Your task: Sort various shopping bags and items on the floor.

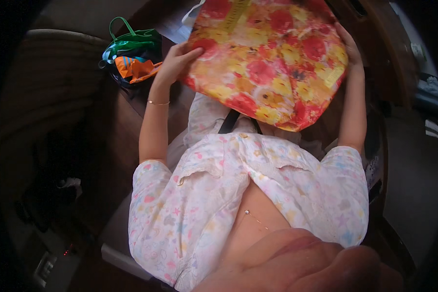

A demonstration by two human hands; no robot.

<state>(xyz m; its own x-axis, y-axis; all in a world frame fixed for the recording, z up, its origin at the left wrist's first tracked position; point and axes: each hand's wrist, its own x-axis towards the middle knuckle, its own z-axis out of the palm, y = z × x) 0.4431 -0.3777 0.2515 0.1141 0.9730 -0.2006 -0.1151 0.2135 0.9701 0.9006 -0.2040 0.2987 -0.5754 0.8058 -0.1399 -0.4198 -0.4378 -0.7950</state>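
A glossy bag [262, 69] printed with red, yellow and orange flowers is held up in front of my body. My left hand [177, 60] grips its left side, thumb lying on the face turned toward me. At the opposite edge my right hand [350, 45] holds on, its fingers partly hidden. Yellow patches with writing show on the print. The lower edge looks creased and rounded, and the top runs out of the picture. Below it two black straps [229, 122] come down toward my lap; I cannot tell whether they belong to the bag.
To the left on the floor stands a green and dark tote bag [137, 40] with an orange plastic package [137, 69] in it. A ribbed upholstered seat [58, 65] fills the left side. Brown wooden furniture [383, 47] stands at the upper right.
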